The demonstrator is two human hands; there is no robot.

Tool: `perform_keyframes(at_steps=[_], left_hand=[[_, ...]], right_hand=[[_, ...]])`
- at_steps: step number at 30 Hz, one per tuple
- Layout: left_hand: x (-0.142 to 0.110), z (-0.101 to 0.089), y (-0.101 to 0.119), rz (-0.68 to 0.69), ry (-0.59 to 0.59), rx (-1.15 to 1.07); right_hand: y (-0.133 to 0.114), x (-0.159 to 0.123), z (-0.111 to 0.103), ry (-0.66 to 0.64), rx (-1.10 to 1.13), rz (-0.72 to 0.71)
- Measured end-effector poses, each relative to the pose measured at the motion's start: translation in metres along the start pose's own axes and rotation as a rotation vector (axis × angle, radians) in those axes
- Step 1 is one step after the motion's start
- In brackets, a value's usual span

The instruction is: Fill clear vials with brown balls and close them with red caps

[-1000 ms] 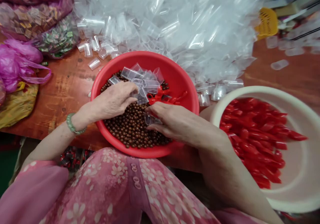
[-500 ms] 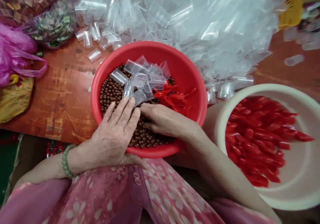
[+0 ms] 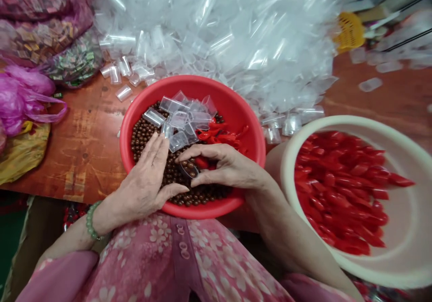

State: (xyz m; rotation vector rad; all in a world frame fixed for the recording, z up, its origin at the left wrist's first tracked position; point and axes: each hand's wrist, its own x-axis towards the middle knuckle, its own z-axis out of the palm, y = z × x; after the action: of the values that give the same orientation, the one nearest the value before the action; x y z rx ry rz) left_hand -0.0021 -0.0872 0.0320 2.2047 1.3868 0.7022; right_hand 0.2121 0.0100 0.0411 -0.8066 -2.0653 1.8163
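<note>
- right hand (image 3: 224, 167) had its grip pinched round a little clear cup (image 3: 189, 169); brown beads (image 3: 143, 135) inside it, red basin (image 3: 253, 119) below;
- left hand (image 3: 145, 178) was just beside it, grip open

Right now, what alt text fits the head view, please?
The right hand holds a clear cup of brown balls in a red basin of more; the left hand is open nearby. A white tub of red pieces stands at right.
</note>
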Motion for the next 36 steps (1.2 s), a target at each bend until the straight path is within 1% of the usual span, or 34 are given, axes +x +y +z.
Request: perform_keyframes(at_steps=[2,5,8,11,13,15,17,19,20,22,24,27,30,32,35,36], left_hand=[[0.005,-0.004,0.001,-0.029,-0.040,-0.212],[0.014,-0.006,0.002,-0.135,-0.136,-0.520],[0.020,-0.003,0.002,-0.216,-0.163,-0.687],[0.023,0.001,0.000,-0.215,-0.154,-0.799],[0.023,0.003,-0.002,-0.211,-0.126,-0.837],[0.023,0.004,-0.003,-0.210,-0.050,-0.831],[0.022,0.003,-0.003,-0.228,0.040,-0.832],[0.022,0.001,-0.004,-0.262,0.100,-0.856],[0.021,0.000,-0.003,-0.279,0.110,-0.866],[0.020,-0.001,-0.002,-0.293,0.093,-0.896],[0.020,-0.002,0.001,-0.310,0.064,-0.963],[0.020,-0.003,0.006,-0.384,0.073,-1.117],[0.019,-0.008,0.010,-0.435,0.079,-1.212],[0.018,-0.011,0.010,-0.412,0.079,-1.208],[0.019,-0.012,0.006,-0.370,0.067,-1.131],[0.020,-0.012,0.004,-0.364,0.057,-1.114]], right_hand=[[-0.004,0.002,0.000,-0.005,0.046,-0.042],[-0.007,0.006,0.000,-0.055,0.076,-0.081],[-0.009,0.009,0.001,-0.065,0.102,-0.110],[-0.010,0.007,0.004,-0.023,0.111,-0.141],[-0.012,0.005,0.006,0.004,0.078,-0.168],[-0.013,0.003,0.007,0.056,-0.002,-0.213],[-0.014,0.001,0.006,0.132,-0.123,-0.251],[-0.015,0.000,0.004,0.211,-0.275,-0.249],[-0.015,0.000,0.003,0.248,-0.355,-0.237],[-0.016,-0.001,0.001,0.305,-0.468,-0.217],[-0.017,-0.002,0.000,0.318,-0.448,-0.201],[-0.015,0.000,0.003,0.299,-0.327,-0.174],[-0.013,0.004,0.006,0.246,-0.419,-0.175],[-0.014,0.005,0.007,0.236,-0.422,-0.176],[-0.022,0.004,0.008,0.322,-0.298,-0.168],[-0.026,0.003,0.009,0.328,-0.268,-0.175]])
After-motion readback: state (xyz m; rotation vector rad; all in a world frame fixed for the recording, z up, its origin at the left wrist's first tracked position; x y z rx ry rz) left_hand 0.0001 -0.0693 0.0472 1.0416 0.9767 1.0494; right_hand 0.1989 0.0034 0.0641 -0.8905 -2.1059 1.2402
